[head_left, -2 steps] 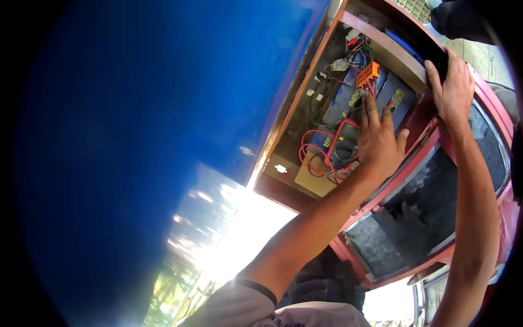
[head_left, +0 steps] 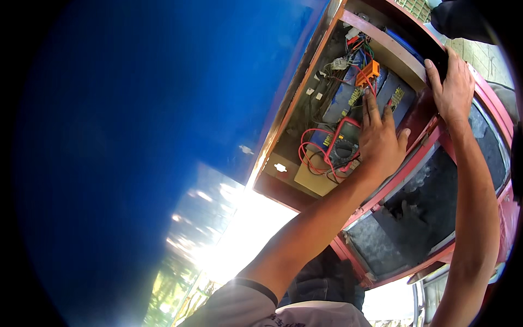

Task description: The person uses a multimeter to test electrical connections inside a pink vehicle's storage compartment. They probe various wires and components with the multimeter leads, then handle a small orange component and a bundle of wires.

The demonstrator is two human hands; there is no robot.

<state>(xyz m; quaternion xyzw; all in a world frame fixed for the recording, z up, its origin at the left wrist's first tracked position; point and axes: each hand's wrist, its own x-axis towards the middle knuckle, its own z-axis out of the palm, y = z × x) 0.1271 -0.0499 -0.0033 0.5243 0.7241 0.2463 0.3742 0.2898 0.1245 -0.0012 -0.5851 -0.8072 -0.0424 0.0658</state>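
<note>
My left hand (head_left: 380,143) reaches palm down over blue batteries (head_left: 342,104) inside an open red metal compartment. Its fingers extend forward, and a thin red multimeter probe (head_left: 390,102) sticks out at the index fingertip; the grip under the palm is hidden. Beside this hand rests a red-and-dark multimeter (head_left: 345,143), its looping red and black test leads (head_left: 303,146) running under the wrist. An orange connector block (head_left: 368,74) with red wires lies just beyond the fingertips. To the right, my right hand (head_left: 455,92) is closed over the pink-red frame edge (head_left: 482,91).
A large blue panel (head_left: 147,109) stands along the left side. Bundled wires and white connectors (head_left: 340,64) crowd the compartment's far left. A tan board (head_left: 315,177) sits at its near end. A dark-paned window (head_left: 417,212) is at the right, and someone's dark sleeve (head_left: 463,20) shows top right.
</note>
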